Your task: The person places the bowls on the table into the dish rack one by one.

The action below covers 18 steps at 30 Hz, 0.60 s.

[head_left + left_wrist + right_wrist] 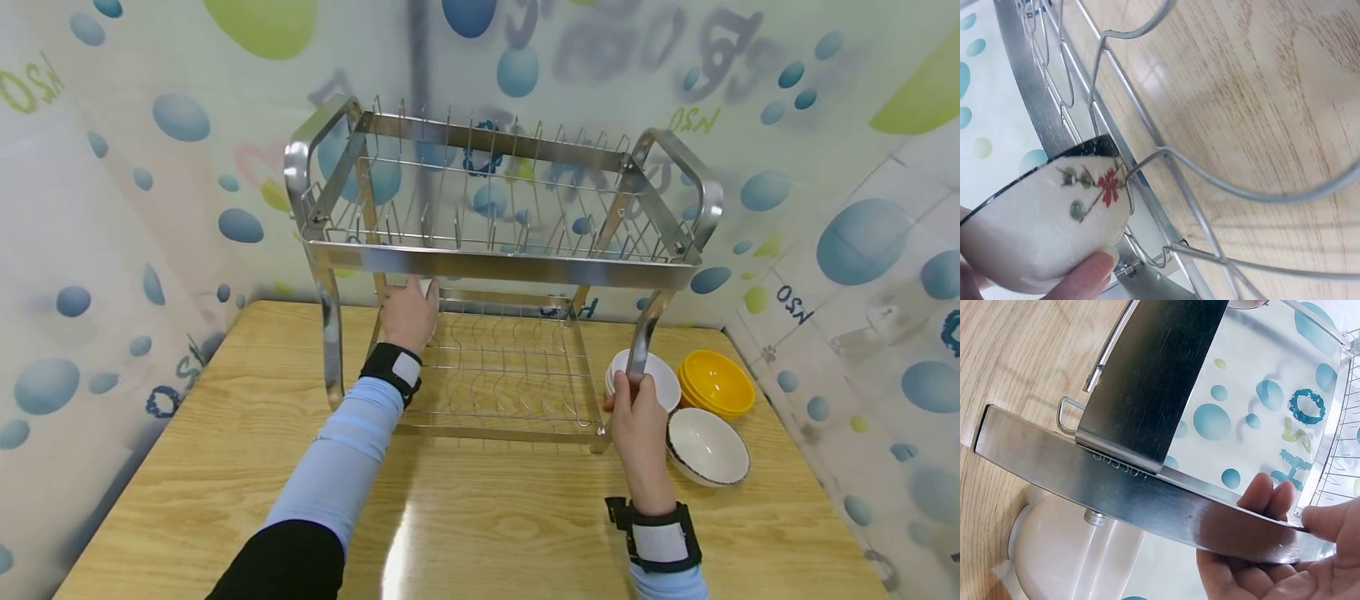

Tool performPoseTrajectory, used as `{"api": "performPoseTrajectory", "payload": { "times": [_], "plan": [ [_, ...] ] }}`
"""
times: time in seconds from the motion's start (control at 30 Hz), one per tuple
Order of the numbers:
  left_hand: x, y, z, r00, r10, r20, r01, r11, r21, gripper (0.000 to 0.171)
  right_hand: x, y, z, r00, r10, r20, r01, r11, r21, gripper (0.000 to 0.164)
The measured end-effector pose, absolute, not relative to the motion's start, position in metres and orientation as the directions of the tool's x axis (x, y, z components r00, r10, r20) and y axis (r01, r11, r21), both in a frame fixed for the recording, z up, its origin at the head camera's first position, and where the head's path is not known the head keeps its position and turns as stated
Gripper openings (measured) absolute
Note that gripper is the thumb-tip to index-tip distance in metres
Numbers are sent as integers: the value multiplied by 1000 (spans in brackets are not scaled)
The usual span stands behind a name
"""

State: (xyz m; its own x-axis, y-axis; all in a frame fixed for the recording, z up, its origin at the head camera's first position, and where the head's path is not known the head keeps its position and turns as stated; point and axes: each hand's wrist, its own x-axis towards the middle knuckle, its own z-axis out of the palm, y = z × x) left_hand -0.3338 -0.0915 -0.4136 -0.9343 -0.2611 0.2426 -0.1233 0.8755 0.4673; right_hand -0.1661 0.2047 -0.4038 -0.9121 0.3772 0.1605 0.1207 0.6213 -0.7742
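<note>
1. At the dish rack (525, 268): with the dial centred on the lower tier (498, 433), the left hand (407, 315) reaches in toward half past ten, at the back corner.
2. In its grasp: a flower-painted bowl (1047, 219), pinched with the thumb against the outer wall and the hand closed only as far as the bowl allows. The bowl stands tilted at the wires; whether they bear its weight cannot be told.
3. Steadying grip: between three and four o'clock, the right hand (640, 417) curls its fingers and thumb round a metal upright (647, 333) of the rack.
4. Progress, as it appears: the bowl is at the lower tier but not yet released, so this placing looks close to finished rather than complete.
5. Left over, by the look of things: stacked white bowls (663, 382) and yellow bowls (720, 382) wait on the table (525, 517) at three o'clock, a dark-rimmed bowl (708, 447) at four, all off the rack.
6. Overhead: the upper tier, toward twelve, shows upright wires; neither hand is placing anything there.
</note>
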Motion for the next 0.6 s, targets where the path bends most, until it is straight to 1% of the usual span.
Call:
{"api": "performPoseTrajectory", "payload": {
  "times": [0.3,0.43,0.6],
  "plan": [
    [-332,-92,-412,-949,-249,196,-126,864,487,56,-167,204,-404,-916,372,148,123,613,-780,44],
    [-332,-92,-412,-947,-242,212,-110,863,493,56,-166,204,-403,-914,375,151,123,614,-780,43],
    [-331,-92,-413,-952,-220,213,-98,877,470,59,-166,205,-404,-916,375,144,128,612,-781,43]
  ]
}}
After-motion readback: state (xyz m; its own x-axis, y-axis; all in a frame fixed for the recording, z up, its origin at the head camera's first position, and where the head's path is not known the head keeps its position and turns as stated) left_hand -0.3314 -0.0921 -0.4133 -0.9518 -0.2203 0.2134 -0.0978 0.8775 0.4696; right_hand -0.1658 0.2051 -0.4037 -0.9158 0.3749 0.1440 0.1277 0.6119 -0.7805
